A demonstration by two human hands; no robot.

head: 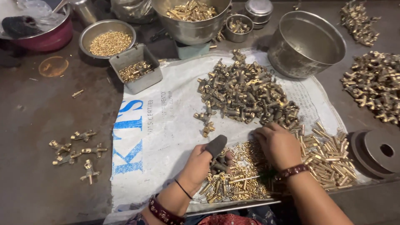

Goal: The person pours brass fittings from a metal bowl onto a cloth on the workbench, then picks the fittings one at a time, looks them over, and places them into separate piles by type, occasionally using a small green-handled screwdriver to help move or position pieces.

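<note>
Hands: left hand, thumb capped, clamped on one dark brass fitting whose axis cannot be told; right hand curled over brass pins, grip hidden; five assembled fittings near the tabletop's left edge.

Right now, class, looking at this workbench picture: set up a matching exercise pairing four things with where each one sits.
Things:
1. empty steel pot
2. grey rectangular tray
3. left hand
4. round discs

Places:
A. far right edge, beside the brass tubes
B. near the white sack's top left corner
C. top right, beyond the fittings pile
D. on small brass parts, thumb capped

Pairs: 1-C, 2-B, 3-D, 4-A
</note>
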